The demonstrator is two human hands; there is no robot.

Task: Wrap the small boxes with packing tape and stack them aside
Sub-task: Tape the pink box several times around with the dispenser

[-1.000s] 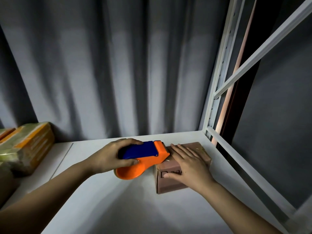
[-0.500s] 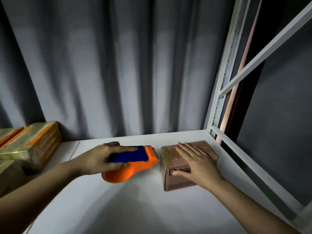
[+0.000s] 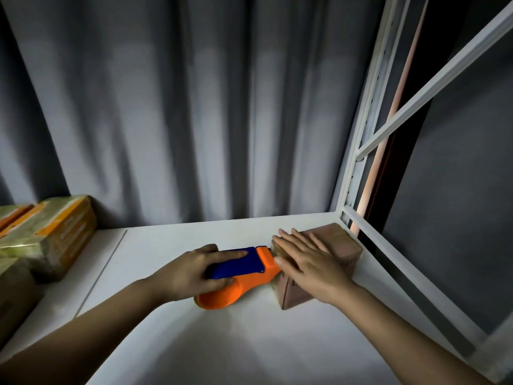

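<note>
Hands [image 3: 194, 273] [image 3: 311, 268] on dispenser [image 3: 247, 276], box [image 3: 341, 245]

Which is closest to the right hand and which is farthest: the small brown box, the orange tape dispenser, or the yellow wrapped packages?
1. The small brown box: directly under the right hand, which lies flat on its top.
2. The orange tape dispenser: just to its left, nose at the box, gripped by the left hand.
3. The yellow wrapped packages: far left on the shelf.

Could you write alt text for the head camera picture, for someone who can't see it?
A person's left hand grips an orange and blue tape dispenser against a small brown box, while the right hand presses flat on the box's top. They work on a white shelf before a grey curtain; wrapped packages sit at left.
</note>
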